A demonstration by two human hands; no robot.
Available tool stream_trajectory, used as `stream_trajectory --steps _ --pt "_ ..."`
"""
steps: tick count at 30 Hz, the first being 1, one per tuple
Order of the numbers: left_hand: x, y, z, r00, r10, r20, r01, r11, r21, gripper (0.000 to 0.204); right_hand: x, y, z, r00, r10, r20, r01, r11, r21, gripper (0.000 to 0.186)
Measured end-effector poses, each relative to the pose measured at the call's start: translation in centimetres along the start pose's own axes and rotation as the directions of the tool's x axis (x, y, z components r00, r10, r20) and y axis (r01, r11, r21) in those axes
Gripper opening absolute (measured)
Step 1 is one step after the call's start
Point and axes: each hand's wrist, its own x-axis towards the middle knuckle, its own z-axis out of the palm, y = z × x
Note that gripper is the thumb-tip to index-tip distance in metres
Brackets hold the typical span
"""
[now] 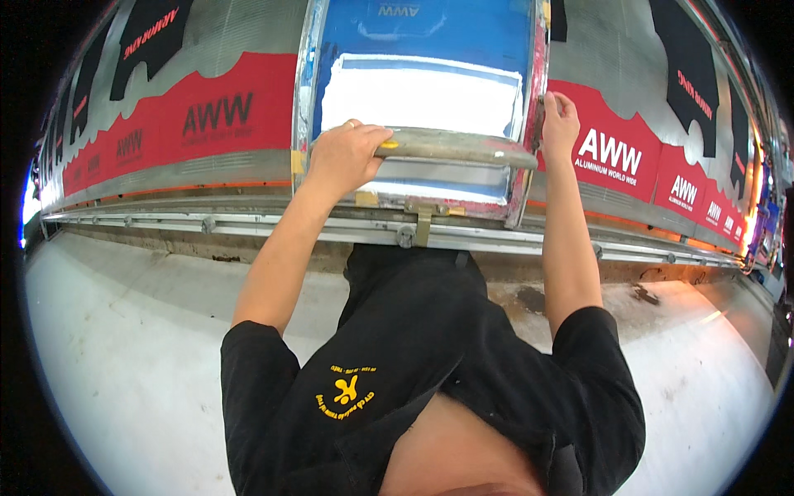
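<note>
My left hand (343,159) is closed on the left end of a long grey squeegee (455,150) with a yellow mark, lying crosswise on a screen-printing frame. The frame's blue mesh (422,33) has a white band (422,95) above the squeegee and a paler white strip below it. My right hand (559,120), its fingers curled, grips the frame's right edge (529,83), above the squeegee's right end.
A long printing table (231,87) runs left and right, holding red printed fabric pieces (198,153) and black pieces (686,66). A metal rail (322,231) with knobs follows its near edge. My body stands on a pale, stained floor (124,347).
</note>
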Motion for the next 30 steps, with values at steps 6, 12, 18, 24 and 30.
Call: stream_trajectory --steps 6,12,18,24,30 --pt "10.9 -4.6 -1.0 0.999 -0.003 0.047 -0.001 0.998 0.066 0.029 0.4 -0.8 0.2 0.999 0.054 0.000 -0.054 0.996 -0.078 0.037" --pt "16.5 -8.1 -1.1 0.976 -0.068 0.206 0.052 0.995 0.080 0.035 1.1 -3.1 0.3 0.997 0.082 -0.001 -0.082 0.994 -0.074 0.050" --pt "16.5 -10.1 -1.8 0.941 -0.185 0.284 0.113 0.961 0.253 0.055 3.7 -12.5 2.2 0.668 -0.327 0.668 0.667 0.662 -0.342 0.056" --pt "14.2 -9.6 0.3 0.950 -0.173 0.259 0.097 0.955 0.282 0.061 1.5 -11.6 5.3 0.751 -0.188 0.633 0.646 0.407 -0.646 0.046" --pt "3.8 -2.5 1.6 0.910 -0.289 0.296 0.247 0.954 0.171 0.046 -9.4 -7.1 -1.6 0.701 -0.350 0.622 0.707 0.455 -0.541 0.022"
